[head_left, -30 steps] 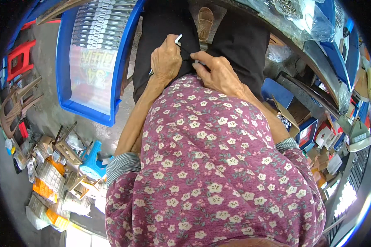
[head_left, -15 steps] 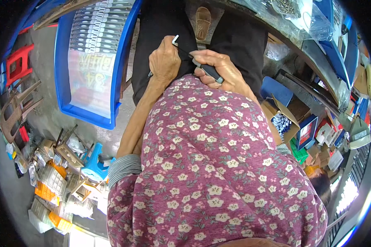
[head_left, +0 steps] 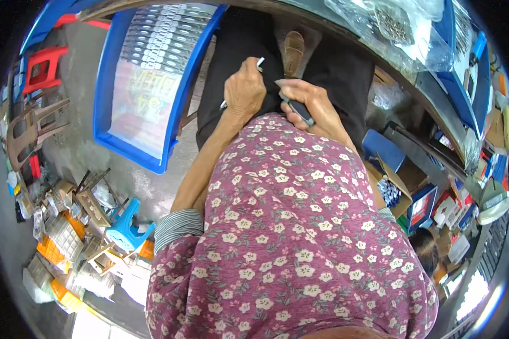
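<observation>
My left hand is closed on a thin object with a white tip above my lap. One end shows past the knuckles and the other near the wrist; the fist hides its middle. To its right, my right hand wraps round a dark grey handle with a lighter grey end. The handle's other end is hidden by the fingers, so its exact kind cannot be told. A gap separates the two hands, both close to the purple flowered shirt.
Left of my legs stands a blue tray with rows of slim dark-and-white pieces. A worktop edge runs across the front, bearing a plastic bag of small metal parts. Stools, including a blue one, stand at left; a carton sits at right.
The hands have drawn apart: the dark shaft seen between them earlier no longer spans the gap. The whole view has shifted, with tray and legs now further right.
</observation>
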Demonstrator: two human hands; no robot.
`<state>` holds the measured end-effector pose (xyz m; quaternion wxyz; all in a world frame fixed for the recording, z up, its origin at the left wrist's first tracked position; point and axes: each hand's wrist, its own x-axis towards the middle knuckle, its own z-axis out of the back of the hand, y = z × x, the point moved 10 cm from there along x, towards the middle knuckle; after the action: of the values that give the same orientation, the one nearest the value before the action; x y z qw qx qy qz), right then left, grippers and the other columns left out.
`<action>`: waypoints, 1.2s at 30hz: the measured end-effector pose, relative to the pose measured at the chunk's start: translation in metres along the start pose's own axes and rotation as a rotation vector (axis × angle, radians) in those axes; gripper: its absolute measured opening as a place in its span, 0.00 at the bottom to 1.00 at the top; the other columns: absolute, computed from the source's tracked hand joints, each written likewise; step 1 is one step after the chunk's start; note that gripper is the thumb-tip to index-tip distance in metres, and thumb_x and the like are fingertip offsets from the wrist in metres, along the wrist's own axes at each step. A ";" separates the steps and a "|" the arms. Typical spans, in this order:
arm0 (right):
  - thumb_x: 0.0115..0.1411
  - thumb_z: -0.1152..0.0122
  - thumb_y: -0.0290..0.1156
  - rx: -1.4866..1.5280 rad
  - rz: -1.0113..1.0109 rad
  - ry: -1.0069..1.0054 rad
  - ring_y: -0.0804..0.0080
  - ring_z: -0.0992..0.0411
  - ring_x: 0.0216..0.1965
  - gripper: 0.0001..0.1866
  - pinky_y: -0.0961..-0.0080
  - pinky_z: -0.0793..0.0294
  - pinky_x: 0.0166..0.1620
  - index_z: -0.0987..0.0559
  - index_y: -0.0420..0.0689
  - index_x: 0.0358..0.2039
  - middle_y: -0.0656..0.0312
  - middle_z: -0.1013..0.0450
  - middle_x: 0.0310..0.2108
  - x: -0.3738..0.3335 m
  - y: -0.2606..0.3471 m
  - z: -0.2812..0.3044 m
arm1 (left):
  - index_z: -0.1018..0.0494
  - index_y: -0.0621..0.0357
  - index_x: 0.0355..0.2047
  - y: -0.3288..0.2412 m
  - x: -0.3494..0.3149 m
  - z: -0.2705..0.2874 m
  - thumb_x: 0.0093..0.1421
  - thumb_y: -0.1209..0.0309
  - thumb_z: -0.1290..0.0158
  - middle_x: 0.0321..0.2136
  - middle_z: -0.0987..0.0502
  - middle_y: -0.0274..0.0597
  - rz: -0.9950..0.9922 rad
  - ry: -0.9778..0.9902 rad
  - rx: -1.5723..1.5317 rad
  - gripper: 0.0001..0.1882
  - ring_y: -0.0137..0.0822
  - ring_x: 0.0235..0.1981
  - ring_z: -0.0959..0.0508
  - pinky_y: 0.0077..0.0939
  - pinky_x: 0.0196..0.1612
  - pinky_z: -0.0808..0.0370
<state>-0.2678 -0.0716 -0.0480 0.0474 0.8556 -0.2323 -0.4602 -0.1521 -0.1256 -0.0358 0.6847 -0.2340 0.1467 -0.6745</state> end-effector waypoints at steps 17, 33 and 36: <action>0.59 0.50 0.29 -0.406 0.116 -0.154 0.85 0.39 0.13 0.16 0.91 0.46 0.12 0.29 0.38 0.48 0.62 0.34 0.17 -0.005 0.016 -0.001 | 0.35 0.61 0.34 0.004 -0.005 -0.001 0.55 0.75 0.54 0.28 0.26 0.49 0.026 0.058 -0.153 0.07 0.50 0.25 0.24 0.40 0.24 0.28; 0.61 0.51 0.30 -0.275 0.037 -0.060 0.84 0.40 0.12 0.19 0.91 0.46 0.11 0.33 0.42 0.52 0.62 0.35 0.19 -0.003 0.018 -0.005 | 0.35 0.60 0.34 0.004 0.001 -0.003 0.55 0.74 0.53 0.28 0.26 0.50 0.054 0.064 -0.153 0.07 0.52 0.25 0.24 0.42 0.26 0.27; 0.60 0.49 0.30 -0.432 0.109 -0.080 0.86 0.39 0.12 0.17 0.93 0.46 0.12 0.29 0.41 0.49 0.63 0.32 0.18 -0.013 0.027 0.006 | 0.35 0.60 0.36 0.005 0.000 -0.002 0.55 0.73 0.53 0.28 0.26 0.52 0.076 0.158 -0.169 0.08 0.52 0.27 0.24 0.43 0.29 0.28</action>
<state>-0.2881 -0.0887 -0.0338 0.2450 0.7928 -0.1760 -0.5295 -0.1488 -0.1261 -0.0400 0.6739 -0.2314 0.2653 -0.6495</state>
